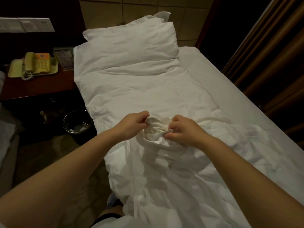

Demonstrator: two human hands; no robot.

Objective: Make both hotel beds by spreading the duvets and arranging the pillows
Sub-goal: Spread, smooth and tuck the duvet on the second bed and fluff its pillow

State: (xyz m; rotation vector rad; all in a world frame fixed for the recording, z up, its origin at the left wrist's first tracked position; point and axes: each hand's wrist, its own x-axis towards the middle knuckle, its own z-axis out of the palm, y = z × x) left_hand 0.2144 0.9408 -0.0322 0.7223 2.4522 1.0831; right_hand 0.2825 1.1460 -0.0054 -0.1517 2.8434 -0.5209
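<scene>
1. While the duvet (139, 89) lies crumpled along the bed (213, 89), a bunched fold at mid-bed is pinched by the left hand (131, 124).
2. The same fold is pinched by the right hand (184, 130).
3. The pillow (131, 41) is propped at the head end.

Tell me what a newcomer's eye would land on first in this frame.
The left hand and right hand pinch a bunched bit of the rumpled white duvet at mid-bed. A pillow lies at the head of the bed, toward its left side. Left of the bed, a telephone sits on a dark nightstand, with a bin on the floor nearby.
</scene>
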